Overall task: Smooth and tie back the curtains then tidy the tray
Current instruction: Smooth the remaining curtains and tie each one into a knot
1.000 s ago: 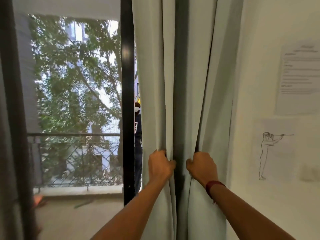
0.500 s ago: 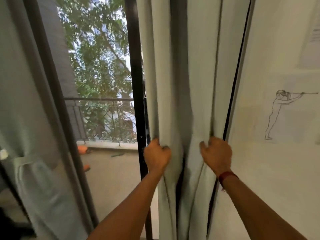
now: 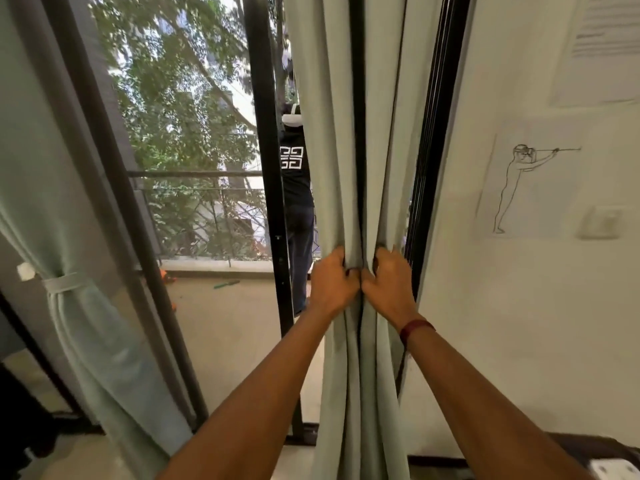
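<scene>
A pale green curtain (image 3: 332, 133) hangs in folds beside the white wall at the right of the glass door. My left hand (image 3: 334, 284) grips its left side at mid height and my right hand (image 3: 389, 278) grips its right side, with the knuckles of both hands touching and the cloth bunched between them. A second pale green curtain (image 3: 93, 323) at the far left is gathered by a light tie-back band (image 3: 65, 282). No tray is in view.
A black door frame (image 3: 273, 202) stands just left of the curtain I hold. A person in a dark shirt (image 3: 296, 174) stands on the balcony behind the glass. A line drawing (image 3: 519, 188) and a printed sheet (image 3: 602, 26) hang on the right wall.
My two hands have come together, squeezing the curtain's folds into a narrow bunch. The camera has tilted down and left, bringing the tied left curtain into view.
</scene>
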